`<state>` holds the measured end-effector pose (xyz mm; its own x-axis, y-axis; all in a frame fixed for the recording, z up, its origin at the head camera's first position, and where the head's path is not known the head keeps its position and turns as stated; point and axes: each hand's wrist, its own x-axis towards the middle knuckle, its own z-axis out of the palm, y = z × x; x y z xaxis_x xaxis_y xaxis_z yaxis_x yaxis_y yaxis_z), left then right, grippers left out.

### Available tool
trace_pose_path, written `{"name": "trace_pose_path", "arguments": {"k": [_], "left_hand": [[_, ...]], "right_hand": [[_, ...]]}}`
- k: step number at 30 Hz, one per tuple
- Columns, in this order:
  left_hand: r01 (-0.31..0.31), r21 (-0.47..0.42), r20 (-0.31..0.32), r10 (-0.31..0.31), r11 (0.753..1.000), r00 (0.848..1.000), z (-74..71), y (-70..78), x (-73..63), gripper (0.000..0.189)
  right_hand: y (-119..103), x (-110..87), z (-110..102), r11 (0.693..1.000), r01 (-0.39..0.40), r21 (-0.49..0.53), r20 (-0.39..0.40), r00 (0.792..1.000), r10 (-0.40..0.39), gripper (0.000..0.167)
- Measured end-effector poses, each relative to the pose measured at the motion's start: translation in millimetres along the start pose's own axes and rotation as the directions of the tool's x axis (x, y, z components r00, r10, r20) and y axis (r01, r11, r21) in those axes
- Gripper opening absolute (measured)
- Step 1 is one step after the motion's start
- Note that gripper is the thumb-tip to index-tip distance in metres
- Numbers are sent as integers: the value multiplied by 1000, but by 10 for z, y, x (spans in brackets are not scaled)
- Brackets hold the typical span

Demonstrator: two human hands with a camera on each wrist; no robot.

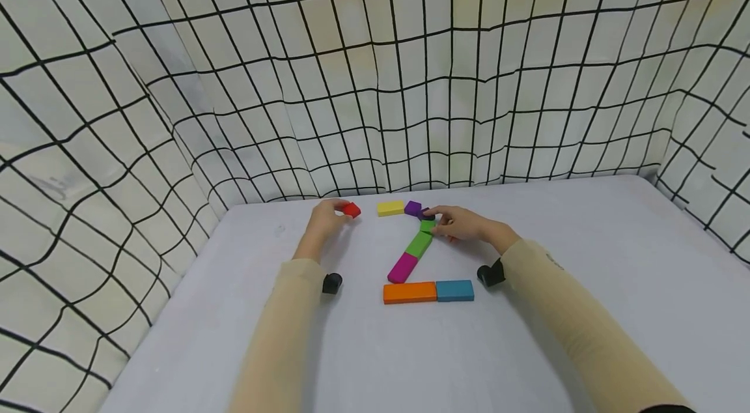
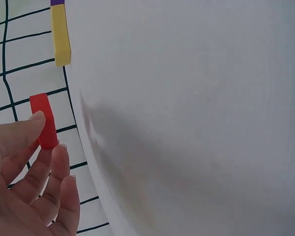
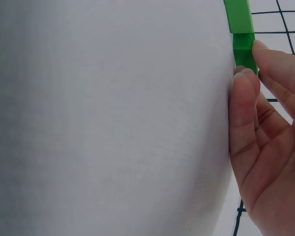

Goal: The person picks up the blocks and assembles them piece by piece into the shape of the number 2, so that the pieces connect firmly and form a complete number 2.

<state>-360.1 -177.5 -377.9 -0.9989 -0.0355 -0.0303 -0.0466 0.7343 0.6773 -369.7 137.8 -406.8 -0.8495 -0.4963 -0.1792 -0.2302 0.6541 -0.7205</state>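
Observation:
My left hand [image 1: 325,223] pinches a small red block [image 1: 351,210] between thumb and fingers, left of the yellow block [image 1: 390,208]. In the left wrist view, the thumb lies across the face of the red block [image 2: 44,120]. My right hand [image 1: 463,224] has its fingertips at the corner of a block line, by a dark purple block [image 1: 428,213] and a short green block [image 1: 428,227]. The right wrist view shows thumb and fingers pinching this green block [image 3: 244,49], partly covering it. A second purple block [image 1: 413,208] adjoins the yellow one.
A longer green block [image 1: 418,245] and a magenta block [image 1: 403,268] slant down toward me. Nearer lie an orange block [image 1: 409,292] and a blue block [image 1: 455,290], end to end. Black netting [image 1: 375,68] borders the white table [image 1: 375,361] at the back and sides.

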Motion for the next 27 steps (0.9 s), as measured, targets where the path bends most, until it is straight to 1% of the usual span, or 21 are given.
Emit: {"name": "trace_pose_path", "arguments": {"k": [4, 10, 15, 18, 22, 24, 27], "left_hand": [[2, -3, 5, -2, 1000, 1000, 42, 21, 14, 41], [27, -20, 23, -26, 999, 999, 104, 60, 42, 40], [35, -25, 37, -34, 999, 999, 161, 103, 80, 40], [50, -30, 49, -48, 998, 998, 192, 125, 98, 39], [65, -15, 60, -64, 998, 996, 214, 145, 101, 39], [63, 0, 63, -63, 998, 996, 215, 150, 100, 39], [65, -2, 61, -65, 998, 996, 212, 154, 110, 39]], "right_hand": [[6, -9, 5, 1000, 7, 1, 1, 1000, -7, 54], [-6, -19, 10, 1000, 10, -3, -5, 1000, -10, 54], [-10, -16, 10, 1000, -2, 3, -5, 1000, 2, 54], [-10, -16, 5, 1000, -5, 2, -2, 1000, 5, 53], [-10, -12, 0, 1000, 2, 3, 4, 1000, -2, 53], [-6, -10, -2, 1000, 3, 4, 5, 1000, -3, 53], [-7, -8, -3, 1000, 3, 0, 5, 1000, -3, 53]]}}
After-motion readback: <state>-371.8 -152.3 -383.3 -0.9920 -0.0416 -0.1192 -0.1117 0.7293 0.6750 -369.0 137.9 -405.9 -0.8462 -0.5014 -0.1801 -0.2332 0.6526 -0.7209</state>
